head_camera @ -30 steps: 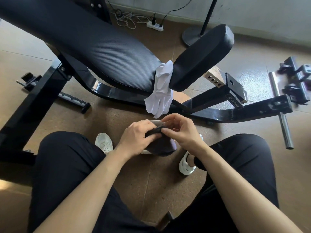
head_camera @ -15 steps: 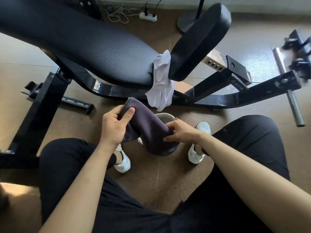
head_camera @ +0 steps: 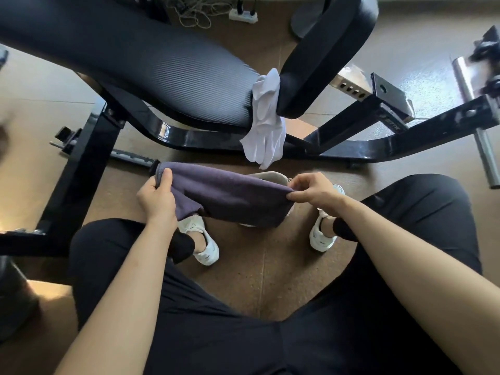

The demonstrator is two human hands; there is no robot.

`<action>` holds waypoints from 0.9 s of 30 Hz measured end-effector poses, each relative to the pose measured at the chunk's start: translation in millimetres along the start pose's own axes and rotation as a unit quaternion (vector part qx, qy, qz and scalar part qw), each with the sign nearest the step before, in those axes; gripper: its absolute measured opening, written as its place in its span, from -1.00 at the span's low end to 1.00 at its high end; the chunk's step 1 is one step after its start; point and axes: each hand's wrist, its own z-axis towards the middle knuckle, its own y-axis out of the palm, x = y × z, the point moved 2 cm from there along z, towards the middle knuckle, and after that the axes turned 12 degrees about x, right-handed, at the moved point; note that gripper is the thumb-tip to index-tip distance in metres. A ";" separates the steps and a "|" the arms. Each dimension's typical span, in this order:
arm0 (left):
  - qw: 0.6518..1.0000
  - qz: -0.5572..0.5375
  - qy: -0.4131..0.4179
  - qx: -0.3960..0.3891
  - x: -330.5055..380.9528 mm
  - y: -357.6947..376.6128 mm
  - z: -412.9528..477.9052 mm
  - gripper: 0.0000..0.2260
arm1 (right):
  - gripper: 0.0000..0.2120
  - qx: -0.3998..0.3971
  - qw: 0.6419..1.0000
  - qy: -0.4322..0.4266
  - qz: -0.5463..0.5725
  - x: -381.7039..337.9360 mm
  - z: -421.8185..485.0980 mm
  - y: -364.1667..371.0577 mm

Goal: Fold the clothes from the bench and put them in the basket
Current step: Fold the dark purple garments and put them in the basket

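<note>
A dark purple cloth (head_camera: 230, 196) is stretched level between my hands, above my feet. My left hand (head_camera: 157, 198) grips its left end, thumb on top near the hem. At the right end, my right hand (head_camera: 313, 192) pinches the cloth between thumb and fingers. A beige object (head_camera: 270, 175), perhaps the basket's rim, shows just behind the cloth and is mostly hidden by it. A white garment (head_camera: 266, 125) hangs from the gap between the seat pads of the black weight bench (head_camera: 151, 66).
The bench's black steel frame (head_camera: 81, 169) runs across the brown floor in front of my knees. A steel bar (head_camera: 479, 125) sticks out at the right. A power strip with cables (head_camera: 242, 14) and a round stand base (head_camera: 303, 23) lie beyond the bench.
My hands have moved apart, the left one leftward and the right one rightward, pulling the bunched purple cloth out into a flat stretched band. The view has tilted down a little.
</note>
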 end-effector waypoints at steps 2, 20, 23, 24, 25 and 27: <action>0.999 0.005 -0.032 0.015 -3.6 -1.7 -1.4 -0.86 | -0.91 0.013 0.999 0.009 0.049 -3.5 -3.5 -7.0; 0.992 0.032 -0.121 0.003 -13.0 5.2 2.0 -0.52 | -0.86 0.133 0.957 -0.011 0.257 -27.4 -8.0 -29.4; 0.992 0.028 -0.121 0.000 -15.1 4.8 2.8 -0.52 | -0.87 0.139 0.949 0.004 0.284 -28.9 -8.0 -28.2; 0.992 0.028 -0.120 -0.001 -14.6 4.9 2.4 -0.52 | -0.87 0.138 0.945 0.009 0.295 -29.1 -8.2 -27.8; 0.993 0.028 -0.117 -0.002 -15.2 4.9 2.7 -0.53 | -0.88 0.138 0.942 0.013 0.305 -29.2 -8.0 -27.8; 0.993 0.021 -0.112 -0.004 -13.4 5.5 0.4 -0.53 | -0.87 0.148 0.938 0.013 0.314 -28.7 -7.7 -29.0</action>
